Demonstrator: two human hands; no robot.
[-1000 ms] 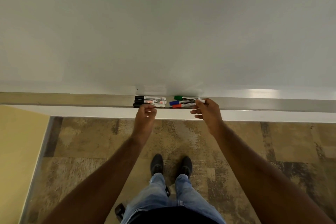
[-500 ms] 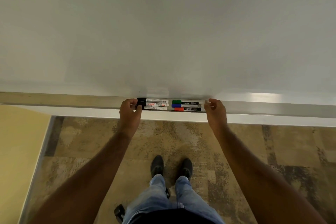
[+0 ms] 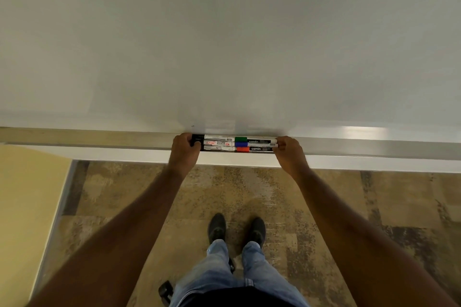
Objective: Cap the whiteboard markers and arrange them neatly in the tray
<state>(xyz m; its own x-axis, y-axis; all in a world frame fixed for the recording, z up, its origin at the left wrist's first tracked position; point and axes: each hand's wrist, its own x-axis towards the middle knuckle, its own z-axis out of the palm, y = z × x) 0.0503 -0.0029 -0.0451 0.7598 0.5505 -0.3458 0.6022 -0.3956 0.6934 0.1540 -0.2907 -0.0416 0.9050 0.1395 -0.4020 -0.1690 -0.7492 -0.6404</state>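
Several capped markers lie in the metal tray point(image 3: 349, 146) under the whiteboard, in two groups set end to end. On the left are three white markers with black caps point(image 3: 219, 143). On the right lie a green-capped marker point(image 3: 252, 140), a blue-capped marker point(image 3: 254, 144) and a red-capped marker point(image 3: 254, 149), stacked in parallel rows. My left hand point(image 3: 184, 153) presses against the black-capped end of the left group, fingers curled around it. My right hand point(image 3: 289, 154) touches the right ends of the coloured markers with its fingertips.
The whiteboard point(image 3: 224, 45) fills the upper view. The tray runs the full width of the board. Below is mottled brown carpet point(image 3: 249, 189) with my shoes point(image 3: 237, 229). A yellow wall point(image 3: 25, 207) stands at the left. A small black object point(image 3: 165, 290) lies on the floor.
The markers, skewed one second ago, now lie in straight parallel rows. My hands moved apart to the outer ends of the two groups and pushed them together.
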